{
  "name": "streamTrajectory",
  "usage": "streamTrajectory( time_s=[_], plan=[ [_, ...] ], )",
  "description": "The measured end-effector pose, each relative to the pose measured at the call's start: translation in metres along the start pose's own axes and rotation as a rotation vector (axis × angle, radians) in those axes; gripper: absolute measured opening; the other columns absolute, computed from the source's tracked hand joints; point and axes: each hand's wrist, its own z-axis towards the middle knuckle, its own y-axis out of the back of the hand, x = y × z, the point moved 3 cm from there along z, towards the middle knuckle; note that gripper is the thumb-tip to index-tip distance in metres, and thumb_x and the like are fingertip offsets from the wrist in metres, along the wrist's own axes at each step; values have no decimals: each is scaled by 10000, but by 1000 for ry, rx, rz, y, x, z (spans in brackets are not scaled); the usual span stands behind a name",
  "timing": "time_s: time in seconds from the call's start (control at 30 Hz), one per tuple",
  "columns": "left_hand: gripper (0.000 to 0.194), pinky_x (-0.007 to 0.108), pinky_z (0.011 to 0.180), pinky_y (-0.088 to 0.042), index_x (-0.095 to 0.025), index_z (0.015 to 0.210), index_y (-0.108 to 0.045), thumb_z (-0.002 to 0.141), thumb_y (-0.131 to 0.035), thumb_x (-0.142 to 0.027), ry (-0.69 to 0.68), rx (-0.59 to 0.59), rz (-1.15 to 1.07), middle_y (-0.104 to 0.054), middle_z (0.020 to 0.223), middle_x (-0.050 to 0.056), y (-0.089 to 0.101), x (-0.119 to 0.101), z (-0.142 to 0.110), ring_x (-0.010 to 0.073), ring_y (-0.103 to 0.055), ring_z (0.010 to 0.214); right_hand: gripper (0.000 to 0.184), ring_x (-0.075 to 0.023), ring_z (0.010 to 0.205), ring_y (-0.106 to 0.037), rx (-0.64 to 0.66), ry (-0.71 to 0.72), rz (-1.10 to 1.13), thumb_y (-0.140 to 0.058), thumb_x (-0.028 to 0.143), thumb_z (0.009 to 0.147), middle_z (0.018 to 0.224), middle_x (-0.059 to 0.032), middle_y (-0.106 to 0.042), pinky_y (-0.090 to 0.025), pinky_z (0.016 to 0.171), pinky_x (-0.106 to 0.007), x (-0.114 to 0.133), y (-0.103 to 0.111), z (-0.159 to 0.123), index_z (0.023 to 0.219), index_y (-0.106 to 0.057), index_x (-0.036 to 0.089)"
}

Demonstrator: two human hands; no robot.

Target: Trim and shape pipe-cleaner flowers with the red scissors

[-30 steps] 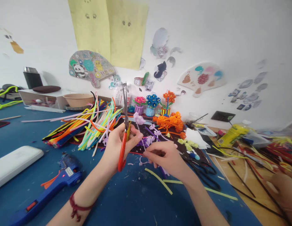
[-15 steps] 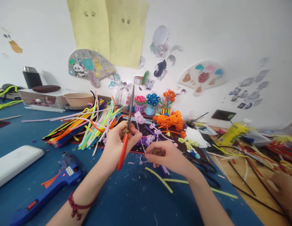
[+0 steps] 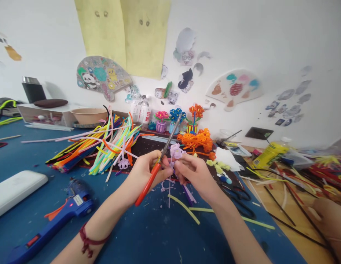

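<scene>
My left hand (image 3: 141, 174) is closed around orange-handled scissors (image 3: 149, 183), whose blades point up and to the right. Its thumb and fingertips also meet at the thin stem of a pale purple pipe-cleaner flower (image 3: 176, 151). The stem hangs down below the fingers. My right hand (image 3: 196, 174) is closed just beneath the flower head, its fingertips touching the flower; their exact grip is partly hidden. Beyond the hands lie orange pipe-cleaner flowers (image 3: 199, 139) and small pale yellow pieces (image 3: 220, 165).
A blue glue gun (image 3: 68, 209) with its light on lies at left, near a white case (image 3: 19, 192). Bundled pipe cleaners (image 3: 104, 146) lie behind it. Black scissors (image 3: 240, 201) and yellow-green strips (image 3: 187, 209) are at right. Another person's hand (image 3: 328, 216) shows at the right edge.
My right hand has moved up from the stem's lower end to the flower head. The flower has shifted right and lower, and the scissors have tilted to the right.
</scene>
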Motion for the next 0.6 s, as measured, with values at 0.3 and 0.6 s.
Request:
streamTrajectory(
  time_s=[0.3, 0.6],
  plan=[
    [278, 209, 547, -360, -184, 786, -491, 698, -713, -327, 28, 97, -25, -549, 680, -41, -6, 0, 0, 94, -486, 600, 241, -59, 426, -443, -14, -109, 159, -752, 366, 707, 518, 39, -548, -317, 396, -189, -2, -5, -2, 751, -674, 142],
    [228, 235, 533, -356, -197, 900, -459, 826, -422, -409, -195, -109, 452, -482, 762, -15, -8, -3, -2, 108, -404, 591, 217, -95, 564, -557, -470, 172, 379, -788, 319, 676, 644, 6, -626, -421, 516, -214, 10, 30, 2, 723, -664, 147]
  ],
)
